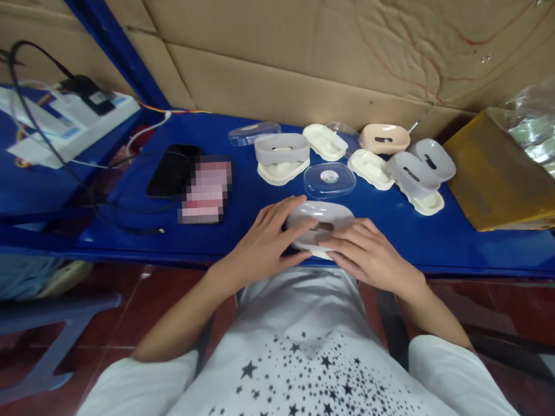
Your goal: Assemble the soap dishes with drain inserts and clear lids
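At the near edge of the blue table, a glossy grey oval plastic dish [328, 210] with a dark slot in its middle lies between my hands. A sliver of a cream base [321, 254] shows beneath its near side. My left hand [266, 238] grips the dish's left side, its thumb and forefinger around the rim. Across from it, my right hand [366, 250] is closed on the dish's near right edge, fingertips over the rim. Just beyond lies a clear oval lid [329, 181] with a round white sticker. Behind it, another grey dish [281, 147] sits on a cream base [282, 173].
Farther right are a peach dish [385, 134], two grey dishes [417, 166] and a cream tray [371, 169]. A taped brown box [503, 177] stands at the right. Phones [168, 170], cables and a white power strip [87, 131] occupy the left.
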`<state>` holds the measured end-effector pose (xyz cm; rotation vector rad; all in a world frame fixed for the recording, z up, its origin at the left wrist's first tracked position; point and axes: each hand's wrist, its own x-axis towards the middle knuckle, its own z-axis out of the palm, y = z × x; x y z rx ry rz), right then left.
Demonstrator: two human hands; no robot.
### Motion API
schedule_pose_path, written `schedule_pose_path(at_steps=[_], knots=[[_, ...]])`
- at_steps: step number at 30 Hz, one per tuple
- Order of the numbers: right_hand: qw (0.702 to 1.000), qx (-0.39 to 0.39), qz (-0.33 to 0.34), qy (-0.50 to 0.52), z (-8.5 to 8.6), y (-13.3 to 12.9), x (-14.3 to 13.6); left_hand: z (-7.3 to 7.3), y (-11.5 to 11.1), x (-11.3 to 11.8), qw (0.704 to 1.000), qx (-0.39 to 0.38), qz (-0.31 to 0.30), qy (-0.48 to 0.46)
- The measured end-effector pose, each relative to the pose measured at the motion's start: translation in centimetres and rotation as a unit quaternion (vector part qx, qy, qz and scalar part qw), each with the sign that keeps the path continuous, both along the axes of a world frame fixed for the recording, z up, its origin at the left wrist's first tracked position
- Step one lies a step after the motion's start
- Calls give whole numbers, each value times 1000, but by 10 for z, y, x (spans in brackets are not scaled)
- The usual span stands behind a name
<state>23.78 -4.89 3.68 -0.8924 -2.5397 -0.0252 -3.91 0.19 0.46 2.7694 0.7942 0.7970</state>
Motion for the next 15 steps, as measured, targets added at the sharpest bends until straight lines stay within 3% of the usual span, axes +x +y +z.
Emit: schedule_pose_path(at_steps=[3, 9, 15], knots=[[999, -18, 10, 33, -2, -3, 10, -1, -3, 4, 1000, -20, -11, -2], [997, 23, -44, 60, -9, -21, 20, 0, -4, 7, 997, -69, -15, 9], [998, -47, -49, 6, -19, -28, 12, -3, -2, 10, 996, -77, -44, 8]])
